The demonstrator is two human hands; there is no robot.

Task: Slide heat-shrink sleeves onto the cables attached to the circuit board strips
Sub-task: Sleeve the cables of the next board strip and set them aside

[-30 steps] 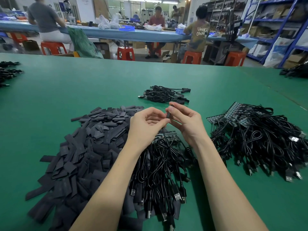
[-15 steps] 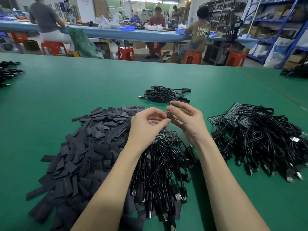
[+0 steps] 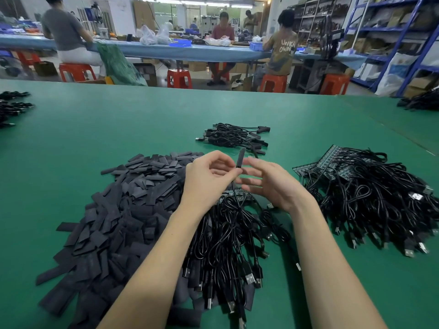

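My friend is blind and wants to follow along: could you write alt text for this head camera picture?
Over a green table, a person's left hand pinches an upright black sleeve on a cable, and the right hand hovers open beside it. A heap of loose sleeves lies at left, and cable bundles on circuit board strips lie below and at right.

A single wide-angle view looks from the person's head, forward and down over a green table (image 3: 118,129). Both forearms enter from the bottom edge, with the left hand (image 3: 206,179) and right hand (image 3: 273,184) close below the lens near the frame's centre. The upper part of the frame reaches far across the workshop to a blue table (image 3: 166,52) and shelving (image 3: 389,32), bowed by the lens.
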